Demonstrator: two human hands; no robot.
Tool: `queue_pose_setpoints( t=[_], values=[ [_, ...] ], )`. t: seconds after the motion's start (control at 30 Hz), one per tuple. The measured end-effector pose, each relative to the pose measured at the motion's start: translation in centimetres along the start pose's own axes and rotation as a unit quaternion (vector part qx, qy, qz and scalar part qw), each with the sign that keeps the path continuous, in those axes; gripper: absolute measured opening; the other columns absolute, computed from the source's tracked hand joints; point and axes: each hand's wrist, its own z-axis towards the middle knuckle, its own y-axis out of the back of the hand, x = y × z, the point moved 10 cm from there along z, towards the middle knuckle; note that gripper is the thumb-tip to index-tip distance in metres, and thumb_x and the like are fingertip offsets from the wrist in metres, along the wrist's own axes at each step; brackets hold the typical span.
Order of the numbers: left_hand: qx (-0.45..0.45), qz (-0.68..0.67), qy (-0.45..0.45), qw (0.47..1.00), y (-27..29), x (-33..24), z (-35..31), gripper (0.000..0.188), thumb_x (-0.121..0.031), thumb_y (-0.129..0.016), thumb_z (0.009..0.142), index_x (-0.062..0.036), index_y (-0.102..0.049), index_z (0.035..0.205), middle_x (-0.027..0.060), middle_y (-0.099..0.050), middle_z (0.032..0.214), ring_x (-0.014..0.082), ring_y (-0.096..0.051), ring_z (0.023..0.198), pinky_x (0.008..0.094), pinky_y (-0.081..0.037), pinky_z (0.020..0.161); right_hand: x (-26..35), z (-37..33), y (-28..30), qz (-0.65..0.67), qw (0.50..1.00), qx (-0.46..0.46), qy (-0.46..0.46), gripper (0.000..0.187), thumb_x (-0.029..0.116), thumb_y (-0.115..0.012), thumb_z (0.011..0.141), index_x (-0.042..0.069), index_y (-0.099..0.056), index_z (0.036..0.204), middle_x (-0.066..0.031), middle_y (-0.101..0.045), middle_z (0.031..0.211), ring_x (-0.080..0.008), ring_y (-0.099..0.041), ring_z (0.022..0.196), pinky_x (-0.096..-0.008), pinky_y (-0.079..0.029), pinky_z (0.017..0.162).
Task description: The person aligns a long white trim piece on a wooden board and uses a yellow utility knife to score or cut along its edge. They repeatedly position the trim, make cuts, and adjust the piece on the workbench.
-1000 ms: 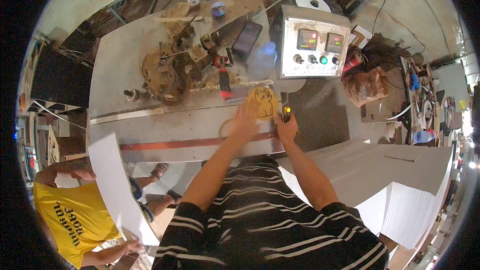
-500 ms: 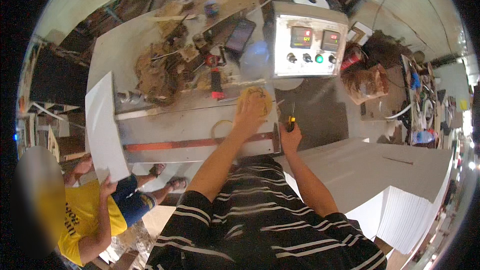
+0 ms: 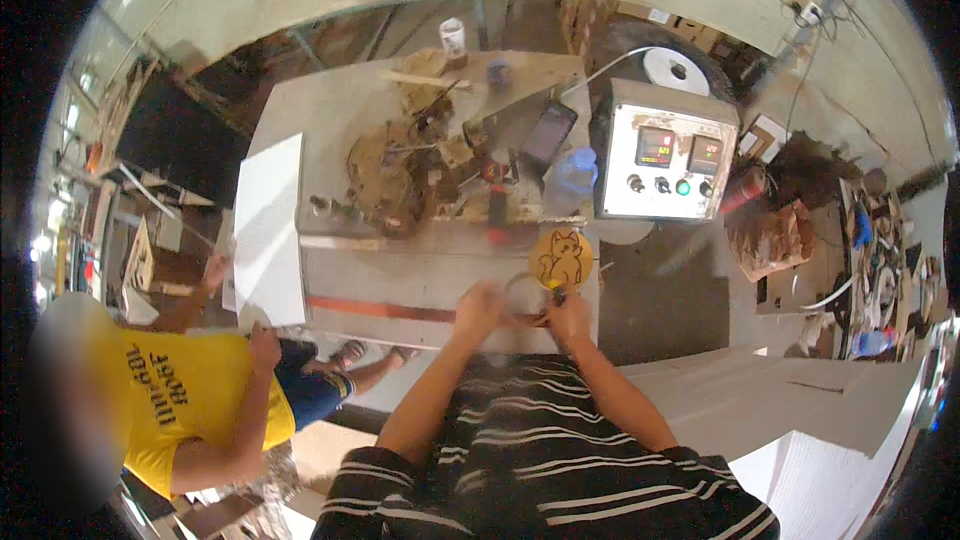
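Metal control box at one o'clock; on my dusty desk, the flat, round cat-drawn disc lies at twelve from my right hand, clasping a yellow-and-black tool. My blurred left hand: can't tell.

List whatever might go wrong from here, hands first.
The yellow-and-black tool in the right hand is close to the thin ring and not far from the left hand; a slip might mark the ring or hurt that hand, though blur hides the tool's tip. The yellow cat disc lies near the right edge of the table, so a nudge could push it off.
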Motion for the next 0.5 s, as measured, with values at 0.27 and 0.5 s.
queue_pose_setpoints(
  t=[0.27,0.5],
  values=[
    [-0.040,-0.077,0.074,0.994,0.5,6.8,-7.5,0.037,-0.035,-0.066,0.097,-0.0031,-0.066,0.117,0.0184,-0.072,0.107,0.0312,-0.070,0.096,0.0405,-0.054,0.086,-2.0,3.8,8.0,-0.005,0.980,-0.199,-0.032,0.056,0.042,-0.076,0.086,-0.003,-0.066,0.117,-0.0244,-0.072,0.102,-0.0438,-0.069,0.099,-0.0480,-0.053,0.086],
    [-0.011,0.075,0.266,0.961,-4.4,27.0,-24.5,0.039,-0.039,-0.053,0.099,-0.0070,-0.068,0.115,0.0214,-0.070,0.113,0.0434,-0.066,0.101,0.0546,-0.051,0.089,-3.1,-2.6,2.3,0.196,0.969,-0.149,-0.026,0.054,0.045,-0.073,0.092,-0.006,-0.066,0.112,-0.0184,-0.072,0.096,-0.0307,-0.064,0.075,-0.0449,-0.055,0.069]
  ],
)
